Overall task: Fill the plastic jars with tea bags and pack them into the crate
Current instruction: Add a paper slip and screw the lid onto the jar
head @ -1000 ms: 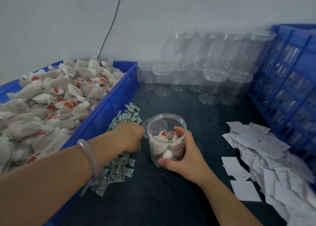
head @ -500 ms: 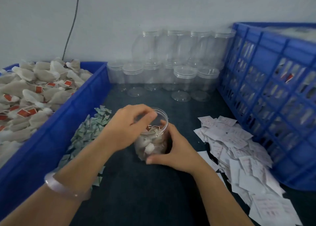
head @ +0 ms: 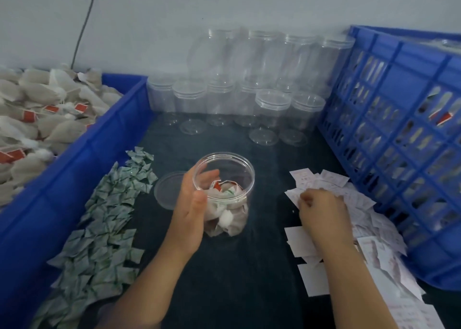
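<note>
Over the dark mat [head: 249,278] my left hand [head: 192,211] loosely cups the open plastic jar [head: 237,204], my right hand [head: 321,211] curls on paper slips [head: 331,181], hold unclear; a nudge could spill it.

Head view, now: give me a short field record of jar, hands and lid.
jar: open, upright, partly filled with tea bags
left hand: grips the jar's side
right hand: on the paper slips, fingers curled; grip unclear
lid: lying flat, left of the jar
crate: right of the slips
</note>
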Demonstrator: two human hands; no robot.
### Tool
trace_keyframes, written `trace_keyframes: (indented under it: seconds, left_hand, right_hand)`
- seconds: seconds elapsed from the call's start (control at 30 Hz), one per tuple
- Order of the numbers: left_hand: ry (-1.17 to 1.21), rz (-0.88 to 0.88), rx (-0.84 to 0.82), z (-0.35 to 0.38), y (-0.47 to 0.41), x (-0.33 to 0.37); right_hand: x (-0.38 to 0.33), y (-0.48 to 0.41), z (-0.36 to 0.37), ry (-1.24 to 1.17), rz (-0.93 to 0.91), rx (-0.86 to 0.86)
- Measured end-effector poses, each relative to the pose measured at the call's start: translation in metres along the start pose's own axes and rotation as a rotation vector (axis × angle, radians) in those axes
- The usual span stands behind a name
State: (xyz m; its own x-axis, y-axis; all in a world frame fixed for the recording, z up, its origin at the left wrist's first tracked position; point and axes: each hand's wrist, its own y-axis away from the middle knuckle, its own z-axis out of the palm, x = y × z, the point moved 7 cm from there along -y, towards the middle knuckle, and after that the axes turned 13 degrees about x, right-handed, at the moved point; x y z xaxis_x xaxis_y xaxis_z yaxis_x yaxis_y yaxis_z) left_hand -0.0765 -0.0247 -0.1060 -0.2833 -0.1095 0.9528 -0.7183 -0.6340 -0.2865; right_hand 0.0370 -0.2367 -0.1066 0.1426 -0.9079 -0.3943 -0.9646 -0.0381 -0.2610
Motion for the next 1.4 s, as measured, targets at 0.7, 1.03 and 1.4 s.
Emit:
trace_keyframes:
  seconds: [0.7, 1.03, 1.4]
  left_hand:
    - [0.049, 0.06, -0.051, 0.005, 0.002, 0.01]
    - [-0.518, 0.096, 0.352, -0.044, -0.017, 0.009]
    - [-0.804, 0.169, 0.294, -0.049, -0.018, 0.009]
  right_hand:
    - [-0.147, 0.012, -0.069, -1.088, -0.308, 0.019]
    - [-0.154, 0.017, -0.026, -0.898, -0.401, -0.275]
    - [-0.151, 0.014, -0.034, -0.948, -0.401, -0.125]
